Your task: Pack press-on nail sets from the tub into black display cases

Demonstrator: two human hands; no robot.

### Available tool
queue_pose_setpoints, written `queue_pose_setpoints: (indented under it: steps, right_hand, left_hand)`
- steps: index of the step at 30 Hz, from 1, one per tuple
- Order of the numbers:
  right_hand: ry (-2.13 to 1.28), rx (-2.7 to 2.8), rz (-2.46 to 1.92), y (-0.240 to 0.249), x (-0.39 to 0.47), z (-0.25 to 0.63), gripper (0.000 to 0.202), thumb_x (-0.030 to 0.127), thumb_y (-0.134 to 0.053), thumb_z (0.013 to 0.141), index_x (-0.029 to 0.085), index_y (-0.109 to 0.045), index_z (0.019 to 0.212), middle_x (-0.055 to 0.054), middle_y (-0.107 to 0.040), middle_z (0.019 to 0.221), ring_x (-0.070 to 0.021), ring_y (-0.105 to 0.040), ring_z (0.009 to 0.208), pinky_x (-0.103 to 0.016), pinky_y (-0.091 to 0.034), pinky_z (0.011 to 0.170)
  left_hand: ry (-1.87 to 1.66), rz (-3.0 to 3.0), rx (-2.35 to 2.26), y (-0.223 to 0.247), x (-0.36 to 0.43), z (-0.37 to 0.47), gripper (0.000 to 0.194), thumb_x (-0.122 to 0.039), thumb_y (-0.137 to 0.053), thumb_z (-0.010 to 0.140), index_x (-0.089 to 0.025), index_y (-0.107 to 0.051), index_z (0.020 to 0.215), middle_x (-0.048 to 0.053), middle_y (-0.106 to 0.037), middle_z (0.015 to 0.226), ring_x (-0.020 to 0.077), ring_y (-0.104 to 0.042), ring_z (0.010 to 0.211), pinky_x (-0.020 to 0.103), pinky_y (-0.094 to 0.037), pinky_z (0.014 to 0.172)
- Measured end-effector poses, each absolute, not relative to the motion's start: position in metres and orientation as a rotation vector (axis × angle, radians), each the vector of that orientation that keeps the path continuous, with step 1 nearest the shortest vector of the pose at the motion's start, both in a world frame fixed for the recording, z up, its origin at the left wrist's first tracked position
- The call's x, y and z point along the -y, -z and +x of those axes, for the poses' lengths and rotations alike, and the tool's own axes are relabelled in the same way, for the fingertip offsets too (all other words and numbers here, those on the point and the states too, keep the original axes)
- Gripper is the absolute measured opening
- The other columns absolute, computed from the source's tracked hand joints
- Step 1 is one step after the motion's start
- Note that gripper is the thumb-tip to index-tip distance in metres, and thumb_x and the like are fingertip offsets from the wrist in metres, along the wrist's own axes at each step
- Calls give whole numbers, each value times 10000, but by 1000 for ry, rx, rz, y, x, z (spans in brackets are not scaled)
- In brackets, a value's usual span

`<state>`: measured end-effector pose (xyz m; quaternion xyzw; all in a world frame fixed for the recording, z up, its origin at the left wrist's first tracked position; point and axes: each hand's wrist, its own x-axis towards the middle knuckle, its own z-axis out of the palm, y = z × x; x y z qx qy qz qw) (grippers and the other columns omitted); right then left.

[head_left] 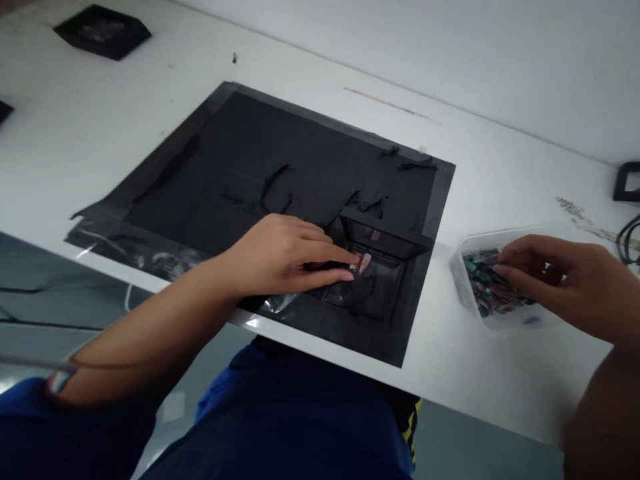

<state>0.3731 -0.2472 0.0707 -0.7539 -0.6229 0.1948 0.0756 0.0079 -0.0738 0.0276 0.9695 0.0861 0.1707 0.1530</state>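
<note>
My left hand (295, 257) reaches over an open black case (367, 290) with a raised lid (385, 233). Its thumb and forefinger pinch a pale pink false nail (365, 263) with a yellowish mark, just above the case's base. At the right, my right hand (565, 273) dips into a clear plastic tub (470, 307). Its thumb and forefinger are closed near the pile of green, teal and pinkish false nails (493, 287); whatever lies between the fingertips is too small to make out.
A black mat (240, 160), taped along its edges, lies on the white table (500, 380), with torn strips on it. Another black box (103, 32) sits at the far left. A black frame-shaped object (627, 181) and cables are by the right edge.
</note>
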Motion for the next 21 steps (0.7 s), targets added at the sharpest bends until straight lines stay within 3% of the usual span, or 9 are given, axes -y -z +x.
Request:
queue_pose_setpoints:
  steps: [7, 13, 17, 21]
  right_hand:
    - [-213, 1941, -1707, -77, 244, 354, 101, 299, -784, 820, 285, -777, 920, 16, -764, 925, -118, -697, 747, -176, -501, 483]
    - [-223, 2000, -1497, -77, 248, 339, 181, 216, -762, 831, 309, -799, 982, 2, -768, 1051, -147, -746, 846, -218, -621, 674]
    - [-382, 1902, -1436, -78, 255, 332, 262, 173, -729, 838, 355, -801, 1012, -15, -768, 1006, -172, -742, 811, -279, -628, 678]
    - [-589, 1961, -1344, -75, 260, 324, 449, 81, -693, 818, 411, -765, 1114, -9, -759, 969, -191, -732, 761, -303, -608, 576]
  left_hand:
    - [-570, 2679, -294, -30, 73, 4, 227, -469, -628, 925, -324, -765, 1035, 9, -775, 843, 121, -706, 681, 227, -505, 573]
    - [-581, 2662, -292, -32, 72, 3, 363, -523, -484, 974, -310, -777, 973, 32, -767, 813, 131, -697, 670, 248, -498, 583]
    - [-575, 2659, -236, -35, 73, 4, 385, -498, -455, 998, -287, -776, 978, 34, -773, 817, 126, -698, 668, 241, -498, 595]
    - [-605, 2670, -169, -36, 75, 5, 389, -462, -445, 1013, -261, -776, 975, 33, -775, 810, 116, -688, 651, 237, -479, 584]
